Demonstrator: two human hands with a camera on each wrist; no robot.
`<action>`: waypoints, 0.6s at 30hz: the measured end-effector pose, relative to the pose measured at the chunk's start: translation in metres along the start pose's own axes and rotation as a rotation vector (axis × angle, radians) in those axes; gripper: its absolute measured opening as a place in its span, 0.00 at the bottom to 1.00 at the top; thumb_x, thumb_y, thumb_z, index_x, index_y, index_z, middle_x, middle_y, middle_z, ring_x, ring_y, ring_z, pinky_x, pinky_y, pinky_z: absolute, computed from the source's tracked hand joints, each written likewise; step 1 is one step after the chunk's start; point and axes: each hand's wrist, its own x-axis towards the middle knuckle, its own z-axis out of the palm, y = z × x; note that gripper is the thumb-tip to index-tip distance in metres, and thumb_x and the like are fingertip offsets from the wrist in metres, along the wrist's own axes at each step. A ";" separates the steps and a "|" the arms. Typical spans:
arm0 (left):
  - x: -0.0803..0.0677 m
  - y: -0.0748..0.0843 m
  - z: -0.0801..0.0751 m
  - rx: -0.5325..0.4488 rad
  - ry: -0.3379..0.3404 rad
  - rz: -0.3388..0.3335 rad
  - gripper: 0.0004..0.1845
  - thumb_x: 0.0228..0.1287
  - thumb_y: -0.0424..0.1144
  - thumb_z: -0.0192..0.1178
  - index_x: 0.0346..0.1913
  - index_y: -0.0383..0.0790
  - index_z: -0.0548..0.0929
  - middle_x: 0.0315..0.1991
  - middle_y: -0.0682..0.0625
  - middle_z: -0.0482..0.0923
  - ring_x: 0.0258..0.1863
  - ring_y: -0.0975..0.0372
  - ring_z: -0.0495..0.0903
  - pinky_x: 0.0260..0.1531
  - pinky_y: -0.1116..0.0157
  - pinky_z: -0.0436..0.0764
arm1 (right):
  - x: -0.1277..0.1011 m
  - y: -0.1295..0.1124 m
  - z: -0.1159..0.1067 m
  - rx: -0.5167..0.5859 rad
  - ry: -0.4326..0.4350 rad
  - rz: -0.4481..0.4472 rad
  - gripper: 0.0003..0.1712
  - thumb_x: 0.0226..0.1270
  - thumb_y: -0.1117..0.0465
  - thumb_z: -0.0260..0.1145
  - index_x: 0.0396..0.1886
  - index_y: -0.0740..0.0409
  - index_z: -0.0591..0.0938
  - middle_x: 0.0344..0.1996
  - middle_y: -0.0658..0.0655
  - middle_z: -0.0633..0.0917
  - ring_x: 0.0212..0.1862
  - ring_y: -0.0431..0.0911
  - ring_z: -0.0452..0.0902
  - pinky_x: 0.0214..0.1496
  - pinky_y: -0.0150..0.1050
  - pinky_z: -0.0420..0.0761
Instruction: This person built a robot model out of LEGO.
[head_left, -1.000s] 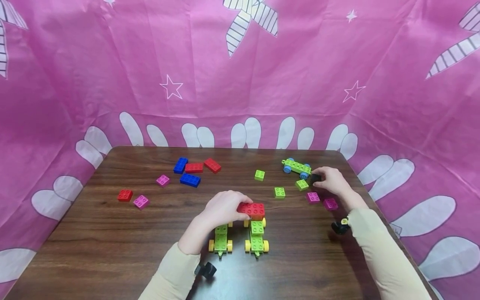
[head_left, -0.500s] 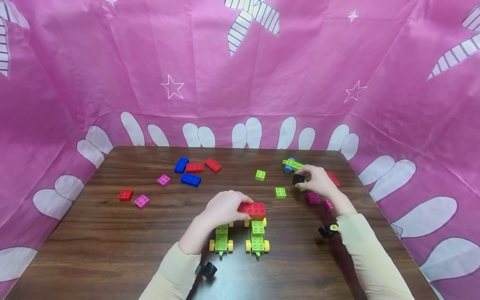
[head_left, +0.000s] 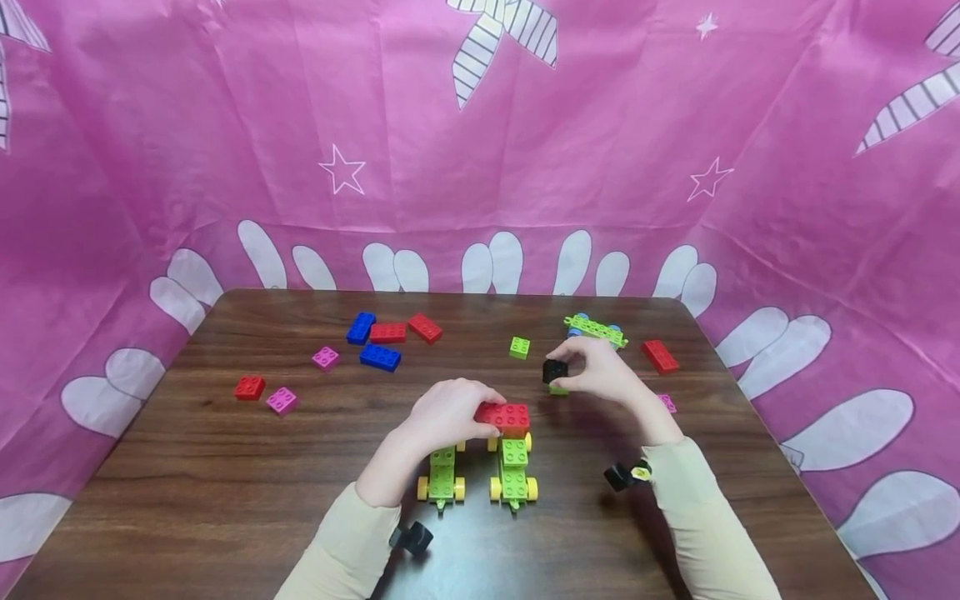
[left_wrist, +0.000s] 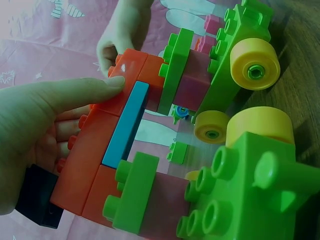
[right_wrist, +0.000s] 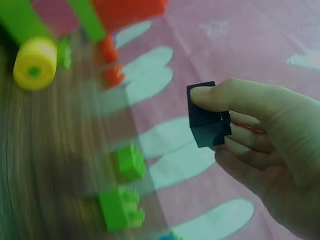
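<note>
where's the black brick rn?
Head view: the black brick is pinched in the right hand, right of centre, above a small green brick and just beyond the red brick the left hand grips.

Hidden and blurred bits around the black brick

The right hand (head_left: 600, 375) covers most of the green brick (head_left: 557, 389) under the black brick (head_left: 554, 369); right-wrist view blurs the yellow wheel (right_wrist: 34, 63).

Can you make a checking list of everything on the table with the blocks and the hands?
Surface: dark wooden table.
Job's things: red brick atop a green wheeled car; black cube.
Clutter: second green car, blue-wheeled car, loose red, blue, pink and green bricks.
Grippers: left hand grips the red brick; right hand pinches the black cube above the table.
Cables: nothing seen.
Surroundings: pink cloth backdrop.
</note>
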 end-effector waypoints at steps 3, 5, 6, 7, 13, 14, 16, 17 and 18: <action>0.000 0.001 -0.001 0.001 -0.004 0.002 0.24 0.53 0.49 0.73 0.55 0.52 0.85 0.49 0.55 0.85 0.46 0.62 0.81 0.49 0.59 0.81 | -0.002 -0.014 0.001 0.030 -0.023 -0.031 0.19 0.49 0.61 0.79 0.43 0.55 0.85 0.36 0.50 0.86 0.42 0.44 0.80 0.47 0.44 0.83; 0.001 0.001 -0.001 -0.001 -0.004 0.005 0.24 0.53 0.49 0.73 0.55 0.52 0.85 0.49 0.56 0.86 0.45 0.62 0.81 0.48 0.59 0.81 | -0.003 -0.023 0.001 0.038 -0.037 -0.052 0.18 0.49 0.60 0.79 0.42 0.54 0.85 0.36 0.49 0.87 0.41 0.44 0.80 0.46 0.44 0.83; 0.001 0.000 -0.001 0.001 -0.004 0.006 0.24 0.53 0.49 0.73 0.55 0.52 0.85 0.49 0.56 0.86 0.45 0.62 0.81 0.48 0.59 0.81 | -0.004 -0.026 0.002 0.035 -0.043 -0.060 0.18 0.49 0.60 0.79 0.42 0.54 0.85 0.35 0.49 0.87 0.40 0.43 0.80 0.45 0.43 0.82; 0.001 0.000 -0.001 -0.001 -0.003 0.007 0.24 0.53 0.49 0.73 0.55 0.52 0.85 0.48 0.56 0.86 0.45 0.62 0.81 0.48 0.59 0.81 | -0.004 -0.029 0.002 0.033 -0.051 -0.065 0.18 0.48 0.59 0.79 0.41 0.53 0.86 0.35 0.48 0.87 0.40 0.42 0.80 0.44 0.43 0.83; 0.001 -0.001 -0.001 0.002 0.001 0.018 0.23 0.53 0.49 0.73 0.54 0.51 0.85 0.47 0.56 0.86 0.42 0.63 0.81 0.46 0.61 0.81 | -0.006 -0.044 0.006 0.022 -0.125 -0.105 0.19 0.47 0.58 0.79 0.42 0.53 0.86 0.36 0.46 0.87 0.41 0.41 0.81 0.45 0.43 0.84; 0.001 -0.001 -0.001 0.002 0.001 0.021 0.23 0.53 0.50 0.73 0.54 0.51 0.85 0.47 0.56 0.86 0.42 0.63 0.81 0.45 0.61 0.81 | -0.006 -0.046 0.006 0.026 -0.141 -0.111 0.19 0.48 0.58 0.79 0.42 0.53 0.87 0.36 0.46 0.87 0.41 0.41 0.81 0.45 0.42 0.84; 0.001 -0.002 0.000 0.005 0.003 0.029 0.23 0.53 0.50 0.73 0.54 0.51 0.86 0.46 0.56 0.86 0.40 0.64 0.80 0.43 0.63 0.80 | -0.007 -0.050 0.006 0.033 -0.171 -0.120 0.18 0.48 0.58 0.79 0.41 0.53 0.87 0.35 0.46 0.87 0.40 0.42 0.81 0.44 0.40 0.83; 0.001 -0.002 0.000 0.004 0.004 0.035 0.23 0.53 0.50 0.73 0.53 0.51 0.86 0.46 0.56 0.86 0.39 0.64 0.80 0.42 0.64 0.80 | -0.007 -0.051 0.007 0.036 -0.185 -0.122 0.18 0.48 0.59 0.79 0.41 0.52 0.86 0.35 0.46 0.87 0.40 0.41 0.81 0.44 0.40 0.83; 0.001 -0.002 0.000 0.005 0.005 0.037 0.22 0.53 0.50 0.73 0.53 0.51 0.86 0.45 0.56 0.86 0.38 0.64 0.80 0.41 0.64 0.80 | -0.007 -0.052 0.007 0.038 -0.198 -0.127 0.18 0.48 0.59 0.79 0.41 0.53 0.86 0.35 0.46 0.87 0.39 0.41 0.81 0.44 0.39 0.83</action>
